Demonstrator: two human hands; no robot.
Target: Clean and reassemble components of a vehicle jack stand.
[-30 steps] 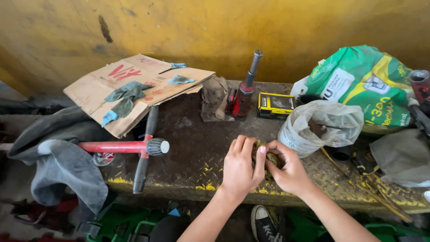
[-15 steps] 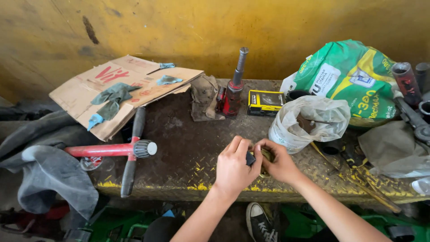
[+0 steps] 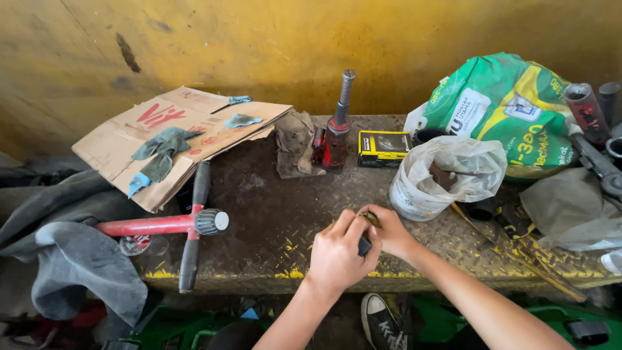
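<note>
We pinched a small dark part between both hands, left hand and right hand, fingers pressed together, above the counter. It seemed light, stiff, greasy; best gripped at its ends.

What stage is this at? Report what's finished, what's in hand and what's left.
Finished: nothing on the bench shows a completed step. In hand: the left hand and right hand meet over the metal bench, pinching a small dark part too hidden to identify. Left: the red bottle jack, the yellow-and-black box and the red T-handle tool lie untouched.
</note>
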